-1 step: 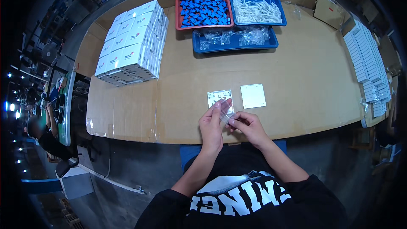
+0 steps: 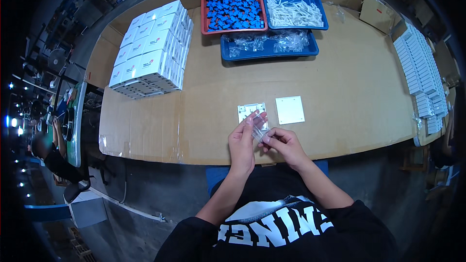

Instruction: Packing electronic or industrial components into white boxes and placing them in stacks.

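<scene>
Both of my hands are at the near edge of the cardboard-topped table, holding a small clear plastic bag (image 2: pixel 259 132) between them. My left hand (image 2: pixel 242 138) pinches its upper part between thumb and fingers. The lower corner is gripped by my right hand (image 2: pixel 281 144), thumb against fingertips. Whether anything lies inside the bag I cannot make out. Just beyond my left fingers lies a square white housing (image 2: pixel 246 108) with its inner fittings facing up, partly hidden by that hand and the bag. Beside it, to the right, a flat square white cover plate (image 2: pixel 290 110) lies on the cardboard.
At the back stand a red tray (image 2: pixel 235 31) of blue parts, a blue tray (image 2: pixel 318 0) of white plastic pieces and a lower blue tray (image 2: pixel 269 56) of clear plastic bags. White boxes (image 2: pixel 148 51) are stacked left; white units (image 2: pixel 420 68) line the right edge.
</scene>
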A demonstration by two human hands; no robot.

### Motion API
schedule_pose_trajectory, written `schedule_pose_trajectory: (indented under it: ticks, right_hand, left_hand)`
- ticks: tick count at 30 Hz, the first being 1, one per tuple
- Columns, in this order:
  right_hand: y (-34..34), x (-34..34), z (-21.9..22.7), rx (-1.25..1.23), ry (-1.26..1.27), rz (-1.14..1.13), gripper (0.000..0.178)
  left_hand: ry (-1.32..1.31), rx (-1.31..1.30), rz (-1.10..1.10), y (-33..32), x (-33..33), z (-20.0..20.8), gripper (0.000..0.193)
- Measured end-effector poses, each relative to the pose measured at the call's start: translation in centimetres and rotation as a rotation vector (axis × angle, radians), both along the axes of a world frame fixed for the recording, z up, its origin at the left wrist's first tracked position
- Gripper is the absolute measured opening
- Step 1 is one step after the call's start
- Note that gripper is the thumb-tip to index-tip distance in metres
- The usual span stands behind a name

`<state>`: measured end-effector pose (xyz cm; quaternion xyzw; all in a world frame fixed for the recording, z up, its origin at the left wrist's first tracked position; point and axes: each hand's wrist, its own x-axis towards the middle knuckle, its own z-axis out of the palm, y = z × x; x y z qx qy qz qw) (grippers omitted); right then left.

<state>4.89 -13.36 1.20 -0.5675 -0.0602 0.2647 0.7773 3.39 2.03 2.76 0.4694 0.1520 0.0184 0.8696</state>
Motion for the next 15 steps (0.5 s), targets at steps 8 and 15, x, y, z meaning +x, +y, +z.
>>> schedule_pose_trajectory:
  ticks: [8,15]
  right_hand:
    - [-0.7,0.2,1.0,0.276,0.247,0.013,0.023]
    - [-1.3,0.2,0.0,0.376,0.313,0.063,0.026]
  left_hand:
    - [-0.185,-0.137,-0.248,1.5,-0.3,0.6,0.067]
    - [-0.213,0.029,-0.345,2.2,-0.2,-1.2,0.074]
